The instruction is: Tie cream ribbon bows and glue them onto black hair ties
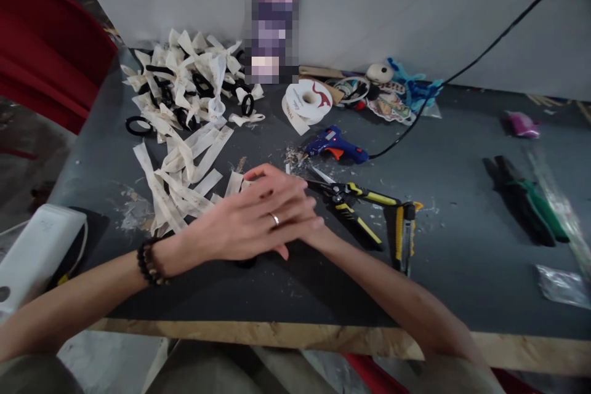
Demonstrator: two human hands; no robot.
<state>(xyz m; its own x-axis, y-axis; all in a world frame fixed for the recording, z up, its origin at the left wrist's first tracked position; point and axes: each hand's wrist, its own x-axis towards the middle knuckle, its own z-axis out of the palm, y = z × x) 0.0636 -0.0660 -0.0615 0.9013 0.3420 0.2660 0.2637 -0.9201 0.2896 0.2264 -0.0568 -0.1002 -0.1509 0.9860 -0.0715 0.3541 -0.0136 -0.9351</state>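
Observation:
My left hand [244, 225] lies flat across the middle of the dark table, fingers stretched to the right, with a ring on one finger and a dark bead bracelet on the wrist. It covers most of my right hand [277, 180], whose arm comes in from the lower right; only a strip of that hand shows past the left one. A small black thing [247, 262] peeks out beneath the hands. Cut cream ribbon strips [184, 178] lie just to the left of them. Yellow-and-black pliers [351, 200] lie just to the right.
A heap of cream ribbon bows and black hair ties [184, 83] sits at the back left, with a ribbon spool [308, 100] beside it. A blue glue gun [335, 144] with a black cord, a yellow utility knife [405, 228] and green-handled pliers [524, 197] lie further right. A white device [39, 249] occupies the left edge.

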